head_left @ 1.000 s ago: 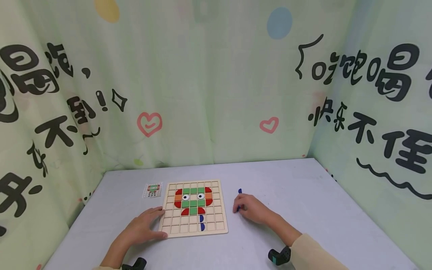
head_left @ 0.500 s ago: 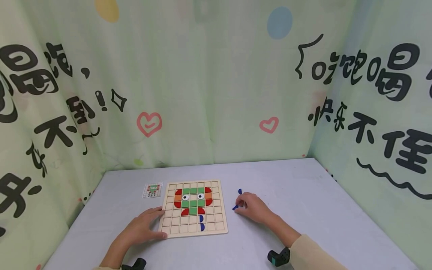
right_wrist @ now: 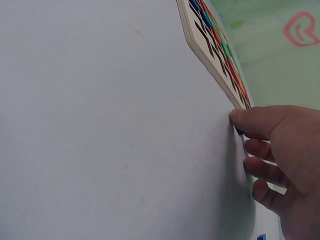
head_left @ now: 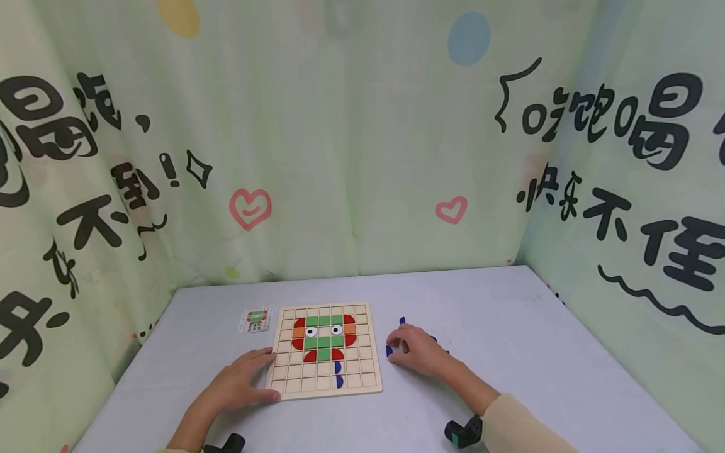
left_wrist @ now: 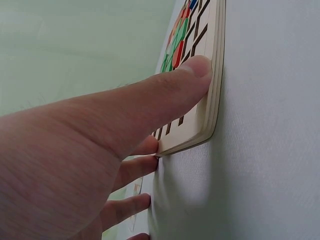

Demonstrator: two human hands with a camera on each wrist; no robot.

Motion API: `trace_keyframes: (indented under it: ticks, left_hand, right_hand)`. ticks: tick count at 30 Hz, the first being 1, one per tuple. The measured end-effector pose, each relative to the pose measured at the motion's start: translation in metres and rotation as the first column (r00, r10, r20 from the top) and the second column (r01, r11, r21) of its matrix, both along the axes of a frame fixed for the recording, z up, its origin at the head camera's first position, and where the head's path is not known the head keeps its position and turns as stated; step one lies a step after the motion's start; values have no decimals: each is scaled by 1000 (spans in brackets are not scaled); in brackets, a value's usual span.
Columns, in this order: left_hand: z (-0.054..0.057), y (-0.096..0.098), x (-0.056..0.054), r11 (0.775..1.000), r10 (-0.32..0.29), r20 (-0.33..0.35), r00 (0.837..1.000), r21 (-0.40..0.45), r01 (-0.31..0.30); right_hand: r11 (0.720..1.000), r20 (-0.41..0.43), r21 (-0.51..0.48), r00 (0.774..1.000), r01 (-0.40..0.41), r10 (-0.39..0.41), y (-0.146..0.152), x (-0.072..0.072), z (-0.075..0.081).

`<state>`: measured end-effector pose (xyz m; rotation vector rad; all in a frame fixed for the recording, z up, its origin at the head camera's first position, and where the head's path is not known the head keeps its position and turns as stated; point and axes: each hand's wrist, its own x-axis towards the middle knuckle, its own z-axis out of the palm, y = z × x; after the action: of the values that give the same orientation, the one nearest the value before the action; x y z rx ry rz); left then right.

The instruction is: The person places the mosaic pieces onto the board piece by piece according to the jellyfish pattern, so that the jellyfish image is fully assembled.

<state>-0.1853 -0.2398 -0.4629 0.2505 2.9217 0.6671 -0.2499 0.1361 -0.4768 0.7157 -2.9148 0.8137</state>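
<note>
A wooden grid board [head_left: 362,366] lies on the table, bearing green, red and orange pieces, two eye pieces and two blue half-round pieces [head_left: 338,374]. My left hand [head_left: 243,379] rests at its lower left corner; in the left wrist view the thumb [left_wrist: 196,67] lies straight on the near rim and fingers touch the left side. To the right of the board, my right hand [head_left: 416,351] pinches another blue half-round piece [head_left: 389,351] between thumb and fingers, close over the table. The right wrist view shows that piece [right_wrist: 240,131] mostly covered by the thumb.
Beyond the right hand lies a loose blue piece [head_left: 402,320]. More blue pieces [head_left: 434,338] are partly hidden behind this hand. A small printed card [head_left: 257,319] with a similar figure sits left of the board. Curtains with writing [head_left: 351,157] surround the white table [head_left: 481,302].
My right hand has lifted the blue half-round piece from the table and shifted slightly left, turning it in the fingertips. The left hand and board have stayed put.
</note>
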Motion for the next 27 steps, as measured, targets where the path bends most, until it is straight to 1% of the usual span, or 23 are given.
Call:
trace_keyframes:
  ticks: [4, 9, 15, 19, 22, 27]
  left_hand:
    - [-1, 0, 0, 1000, 2, -3, 1000, 2, -2]
    - [-2, 0, 0, 1000, -4, -12, 1000, -1, 4]
    - [0, 1, 1, 1000, -4, -7, 1000, 1, 4]
    - [1, 2, 1, 1000, 3, 4, 1000, -2, -3]
    - [1, 2, 1, 1000, 8, 10, 1000, -2, -8]
    - [1, 1, 0, 1000, 10, 16, 1000, -3, -10]
  right_hand:
    - [1000, -11, 18, 1000, -16, 16, -2, 2, 0]
    - [999, 1, 34, 1000, -16, 16, -5, 4, 3]
    - [998, -11, 56, 1000, -20, 20, -8, 4, 4]
    - [999, -12, 38, 1000, -12, 13, -10, 3, 5]
    - [1000, -11, 9, 1000, -22, 22, -14, 2, 7]
    - [997, 13, -35, 997, -74, 74, -34, 5, 12]
